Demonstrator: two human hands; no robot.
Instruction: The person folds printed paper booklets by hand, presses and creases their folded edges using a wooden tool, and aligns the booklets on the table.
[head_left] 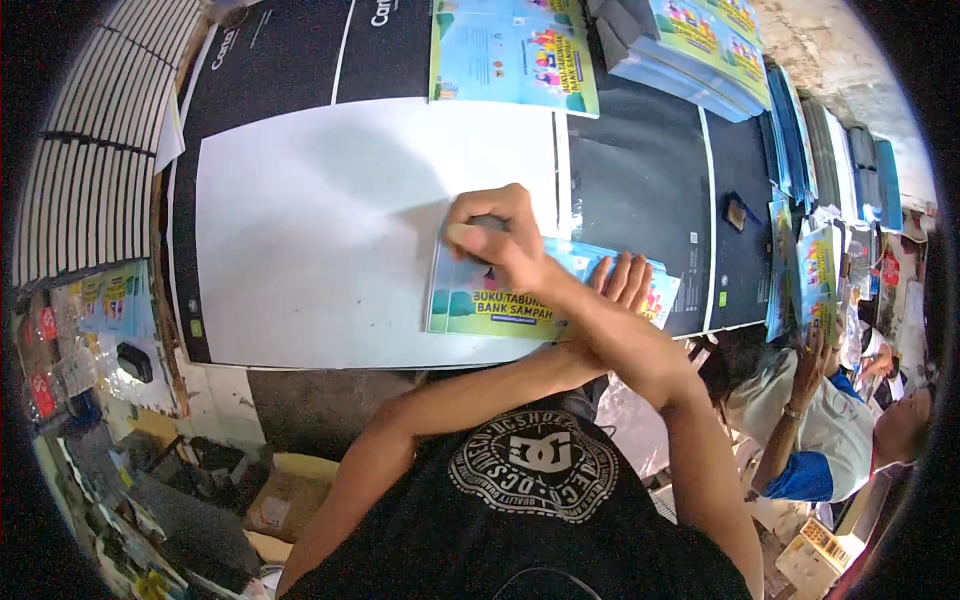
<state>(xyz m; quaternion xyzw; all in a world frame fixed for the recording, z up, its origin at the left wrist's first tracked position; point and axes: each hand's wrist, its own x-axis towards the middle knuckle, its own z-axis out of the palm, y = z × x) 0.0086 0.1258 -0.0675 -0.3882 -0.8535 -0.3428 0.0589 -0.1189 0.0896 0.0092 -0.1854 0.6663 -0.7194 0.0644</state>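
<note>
My forearms cross in front of me, so my left hand lies to the right of my right hand. Under both is a colourful printed booklet in blue, green and yellow, at the right part of a large white sheet. My right hand is closed around a small dark grey object, mostly covered by the fingers, over the booklet's upper left part. Fingers stretched out, my left hand rests flat on the right part of the printed pieces, where other blue edges show beneath.
More printed covers lie at the table's far side, beside a tall stack. A small tan-and-dark item sits on the black board at right. Bound stacks stand at left. Another person handles a booklet at right.
</note>
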